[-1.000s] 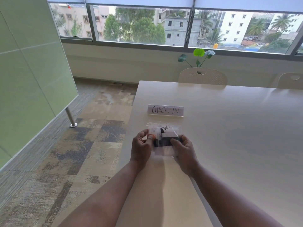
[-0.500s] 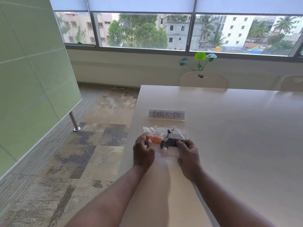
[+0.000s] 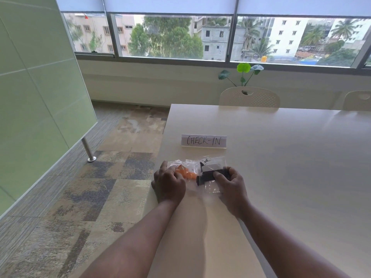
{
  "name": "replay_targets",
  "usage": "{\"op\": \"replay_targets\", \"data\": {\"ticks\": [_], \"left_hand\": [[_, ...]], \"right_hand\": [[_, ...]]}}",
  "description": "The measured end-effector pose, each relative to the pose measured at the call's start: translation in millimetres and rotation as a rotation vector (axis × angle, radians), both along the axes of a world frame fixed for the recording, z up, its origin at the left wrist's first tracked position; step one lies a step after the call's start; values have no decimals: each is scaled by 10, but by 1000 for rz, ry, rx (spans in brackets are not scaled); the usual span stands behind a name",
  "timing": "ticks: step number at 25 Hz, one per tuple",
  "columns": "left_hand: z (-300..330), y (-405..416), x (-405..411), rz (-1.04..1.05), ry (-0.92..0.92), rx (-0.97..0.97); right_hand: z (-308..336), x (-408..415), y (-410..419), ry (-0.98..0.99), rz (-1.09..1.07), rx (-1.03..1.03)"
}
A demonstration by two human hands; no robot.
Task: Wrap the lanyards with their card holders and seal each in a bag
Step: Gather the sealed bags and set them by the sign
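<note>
At the near left corner of the pale table (image 3: pixel 281 157), the right hand (image 3: pixel 230 187) lies palm down with its fingers curled over a black lanyard bundle (image 3: pixel 208 175) inside a clear bag (image 3: pixel 212 187), gripping it through the plastic. Just beside it the left hand (image 3: pixel 168 183), knuckles up and fingers bent, rests on a second clear bag (image 3: pixel 176 163) holding an orange lanyard (image 3: pixel 186 173); whether it pinches the plastic I cannot tell. Both forearms reach straight forward, and beyond the bags stands a CHECK-IN sign (image 3: pixel 203 141).
</note>
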State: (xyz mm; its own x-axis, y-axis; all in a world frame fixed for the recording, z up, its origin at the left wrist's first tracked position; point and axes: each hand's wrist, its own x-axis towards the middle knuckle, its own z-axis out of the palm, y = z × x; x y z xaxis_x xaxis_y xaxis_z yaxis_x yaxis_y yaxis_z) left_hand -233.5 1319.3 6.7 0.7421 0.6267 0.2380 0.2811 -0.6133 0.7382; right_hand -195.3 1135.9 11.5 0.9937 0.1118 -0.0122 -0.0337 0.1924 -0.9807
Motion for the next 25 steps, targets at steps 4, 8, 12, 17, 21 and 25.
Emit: {"op": "replay_targets", "data": {"ticks": [4, 8, 12, 17, 21, 25], "left_hand": [[-27, -30, -26, -87, 61, 267], [-22, -106, -27, -253, 98, 435], [-25, -96, -9, -290, 172, 447], [-48, -97, 11, -286, 204, 431], [-57, -99, 23, -289, 203, 427], [-43, -96, 30, -295, 207, 417]], "right_hand": [[27, 15, -38, 66, 38, 125], [28, 38, -113, 69, -110, 331], [84, 149, -146, 98, -227, 207], [90, 234, -223, 168, -168, 24], [119, 243, -221, 96, -206, -93], [203, 285, -351, 97, -218, -28]]}}
